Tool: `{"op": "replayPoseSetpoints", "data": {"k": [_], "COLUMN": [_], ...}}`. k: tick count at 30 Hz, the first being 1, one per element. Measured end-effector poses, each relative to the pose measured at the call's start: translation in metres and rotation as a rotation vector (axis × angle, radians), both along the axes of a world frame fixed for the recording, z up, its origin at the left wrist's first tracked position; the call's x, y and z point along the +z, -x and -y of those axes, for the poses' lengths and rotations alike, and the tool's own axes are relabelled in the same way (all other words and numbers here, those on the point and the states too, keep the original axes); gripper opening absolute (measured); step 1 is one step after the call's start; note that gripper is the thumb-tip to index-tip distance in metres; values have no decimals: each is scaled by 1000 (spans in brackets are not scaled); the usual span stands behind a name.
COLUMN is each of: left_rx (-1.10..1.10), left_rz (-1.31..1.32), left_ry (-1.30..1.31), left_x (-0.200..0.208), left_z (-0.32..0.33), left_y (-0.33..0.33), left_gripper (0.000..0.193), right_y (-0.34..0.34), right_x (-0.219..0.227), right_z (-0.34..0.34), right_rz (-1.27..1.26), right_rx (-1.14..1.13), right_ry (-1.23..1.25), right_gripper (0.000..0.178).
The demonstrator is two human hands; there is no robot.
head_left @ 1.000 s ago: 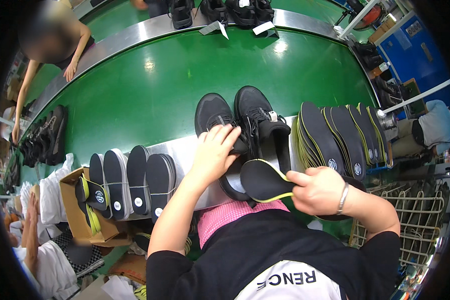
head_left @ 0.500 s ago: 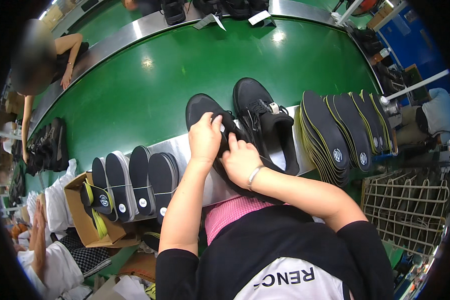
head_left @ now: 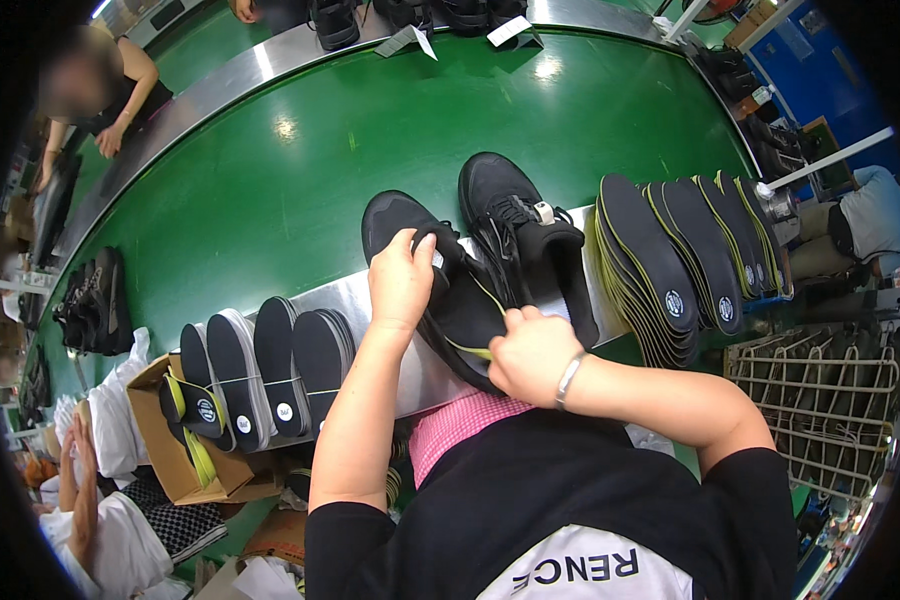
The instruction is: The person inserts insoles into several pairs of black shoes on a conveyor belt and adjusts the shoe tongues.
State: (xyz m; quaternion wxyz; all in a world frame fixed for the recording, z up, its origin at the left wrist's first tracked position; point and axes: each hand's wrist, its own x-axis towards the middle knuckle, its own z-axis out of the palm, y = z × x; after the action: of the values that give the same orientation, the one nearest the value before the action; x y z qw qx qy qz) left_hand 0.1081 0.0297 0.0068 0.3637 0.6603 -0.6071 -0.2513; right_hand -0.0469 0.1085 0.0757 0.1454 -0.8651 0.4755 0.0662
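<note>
A black lace-up shoe [head_left: 392, 220] lies in front of me, toe pointing away. My left hand [head_left: 400, 285] is closed on its upper near the tongue, thumb by the opening. A black insole [head_left: 468, 318] with a yellow-green edge sits partly in that shoe's opening. My right hand [head_left: 532, 358], with a metal bracelet at the wrist, pinches the insole near the shoe's heel. The matching black shoe [head_left: 497, 187] stands just to the right, untouched, with a small pale tag on it. My right fingers partly hide the insole's end.
Stacks of yellow-green-edged insoles [head_left: 642, 255] stand to the right, grey-edged insole bundles [head_left: 232, 365] to the left, beside a cardboard box [head_left: 192, 486]. A metal ledge [head_left: 345, 297] borders the green conveyor surface [head_left: 300, 215]. Right lies a wire rack [head_left: 820, 405]. Other people work around.
My right hand has drawn back toward me and right, to the heel. More of the insole and its yellow-green edge now shows. My left hand stays on the shoe.
</note>
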Motion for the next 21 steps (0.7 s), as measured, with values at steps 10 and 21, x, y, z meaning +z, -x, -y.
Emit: {"op": "replayPoseSetpoints", "data": {"k": [10, 21], "left_rx": [3, 29], "left_rz": [-43, -97], "left_ry": [4, 30], "left_x": [9, 0], "left_z": [-6, -8], "left_y": [5, 6], "left_gripper": [27, 29], "right_y": [-37, -50], "right_x": [-76, -80], "right_z": [27, 33], "right_rz": [-131, -524], "right_rx": [33, 237], "right_ry": [-168, -274], "right_gripper": [21, 24]}}
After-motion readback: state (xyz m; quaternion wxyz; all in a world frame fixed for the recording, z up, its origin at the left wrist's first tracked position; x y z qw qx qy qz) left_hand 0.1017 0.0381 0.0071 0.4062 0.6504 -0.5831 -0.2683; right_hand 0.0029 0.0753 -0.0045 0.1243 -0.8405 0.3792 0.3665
